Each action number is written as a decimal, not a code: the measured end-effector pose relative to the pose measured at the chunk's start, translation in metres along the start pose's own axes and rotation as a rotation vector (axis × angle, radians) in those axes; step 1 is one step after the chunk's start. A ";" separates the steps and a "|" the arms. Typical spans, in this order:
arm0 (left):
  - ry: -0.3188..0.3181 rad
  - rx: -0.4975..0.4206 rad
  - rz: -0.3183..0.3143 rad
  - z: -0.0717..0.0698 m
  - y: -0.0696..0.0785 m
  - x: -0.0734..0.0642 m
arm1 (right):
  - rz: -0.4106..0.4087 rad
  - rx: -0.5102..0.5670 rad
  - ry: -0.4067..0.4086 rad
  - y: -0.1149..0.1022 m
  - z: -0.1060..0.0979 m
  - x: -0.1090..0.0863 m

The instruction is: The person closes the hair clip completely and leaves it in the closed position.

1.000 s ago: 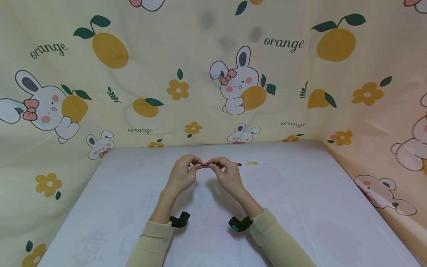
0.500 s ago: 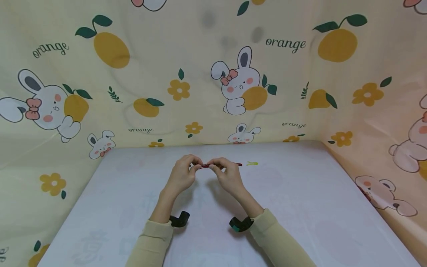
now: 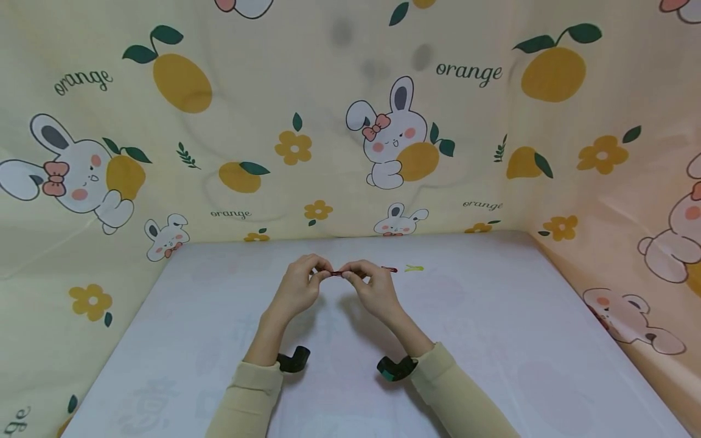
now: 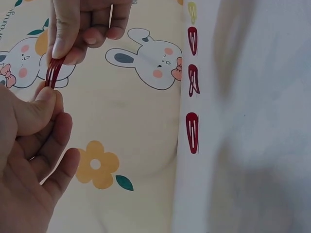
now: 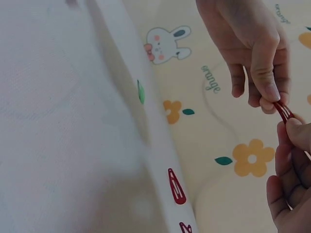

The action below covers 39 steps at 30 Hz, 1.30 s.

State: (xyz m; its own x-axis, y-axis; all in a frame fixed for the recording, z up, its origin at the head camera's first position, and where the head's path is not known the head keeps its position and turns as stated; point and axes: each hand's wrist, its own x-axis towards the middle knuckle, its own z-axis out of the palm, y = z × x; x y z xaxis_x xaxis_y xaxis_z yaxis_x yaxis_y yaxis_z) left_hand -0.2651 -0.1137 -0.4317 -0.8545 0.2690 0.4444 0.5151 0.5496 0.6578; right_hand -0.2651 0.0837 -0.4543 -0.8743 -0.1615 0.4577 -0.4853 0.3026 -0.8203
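My left hand (image 3: 300, 280) and right hand (image 3: 372, 289) meet near the far edge of the table. They hold a red snap hair clip (image 3: 336, 274) between them, each thumb and fingertips pinching one end. In the left wrist view the clip (image 4: 54, 70) shows its slotted body, raised above the tabletop. Its tips are hidden under the fingers. Beyond it a row of clips lies along the table edge: a red clip (image 4: 192, 133), another with its prongs splayed (image 4: 193, 81), a further red one (image 4: 193, 41) and a yellow clip (image 4: 192, 13).
A green clip (image 5: 141, 92) lies at the left end of the row, seen in the right wrist view. The white table (image 3: 482, 340) ends against a curtain (image 3: 306, 79) printed with rabbits and oranges. Black wrist cameras (image 3: 294, 360) sit below both hands.
The held clip has turned slightly, so its slots show less from the head view and it looks thinner. Both hands stay nearly in place, dipping very slightly.
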 end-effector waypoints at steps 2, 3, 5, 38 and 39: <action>0.001 -0.007 0.006 0.000 -0.001 0.000 | 0.006 0.005 0.004 0.000 0.000 0.000; 0.002 -0.013 0.007 0.000 -0.001 0.000 | 0.009 0.006 0.008 0.000 0.000 0.000; 0.006 -0.015 0.011 0.000 -0.001 0.001 | 0.015 0.008 0.015 0.000 0.000 0.000; 0.065 0.142 0.143 0.002 -0.002 0.001 | 0.243 0.270 0.035 -0.001 0.002 0.002; 0.069 0.148 0.147 0.002 -0.002 0.001 | 0.250 0.272 0.035 -0.001 0.002 0.002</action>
State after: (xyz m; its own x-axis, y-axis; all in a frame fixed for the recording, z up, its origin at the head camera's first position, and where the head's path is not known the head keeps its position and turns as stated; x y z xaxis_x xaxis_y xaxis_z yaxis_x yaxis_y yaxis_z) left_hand -0.2666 -0.1129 -0.4339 -0.7618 0.3029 0.5726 0.6138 0.6202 0.4886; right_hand -0.2662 0.0810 -0.4528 -0.9677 -0.0804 0.2391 -0.2446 0.0673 -0.9673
